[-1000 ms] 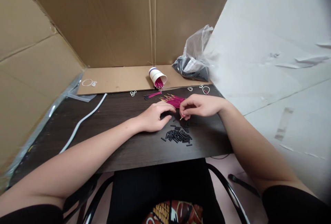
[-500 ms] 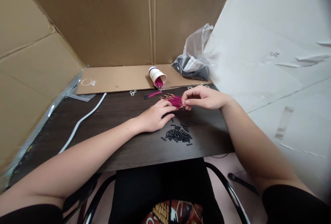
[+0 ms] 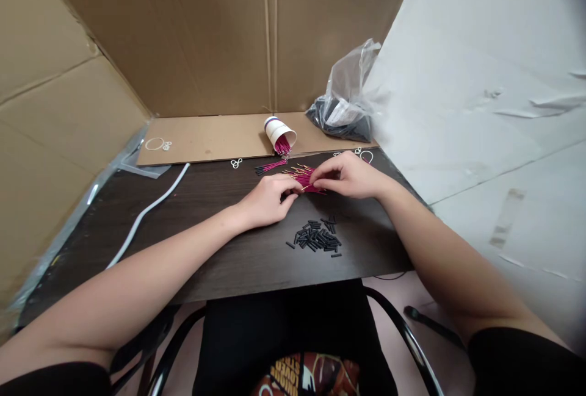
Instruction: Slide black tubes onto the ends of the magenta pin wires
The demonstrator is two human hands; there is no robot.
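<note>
My right hand (image 3: 350, 175) pinches a thin magenta wire (image 3: 311, 185) between thumb and fingers. The wire's gold-coloured tip points left, toward the fingertips of my left hand (image 3: 271, 201). My left thumb and forefinger are closed together at that tip; what they hold is hidden. Just behind both hands lies a bundle of magenta wires (image 3: 297, 172) with gold-coloured terminals, partly covered by my fingers. Nearer me on the dark table is a loose pile of short black tubes (image 3: 317, 238). A few magenta wires with black ends (image 3: 270, 167) lie beyond my left hand.
A paper cup (image 3: 276, 129) on its side holds more magenta wires, on a cardboard strip (image 3: 206, 140). A clear bag (image 3: 343, 118) of black pieces sits at back right. White rubber bands (image 3: 236, 163) and a pale cord (image 3: 146, 210) lie on the left.
My right hand has moved left with the wire, close to my left fingertips. The left hand has drawn slightly left and closed; a black tube that lay beside its thumb no longer shows there.
</note>
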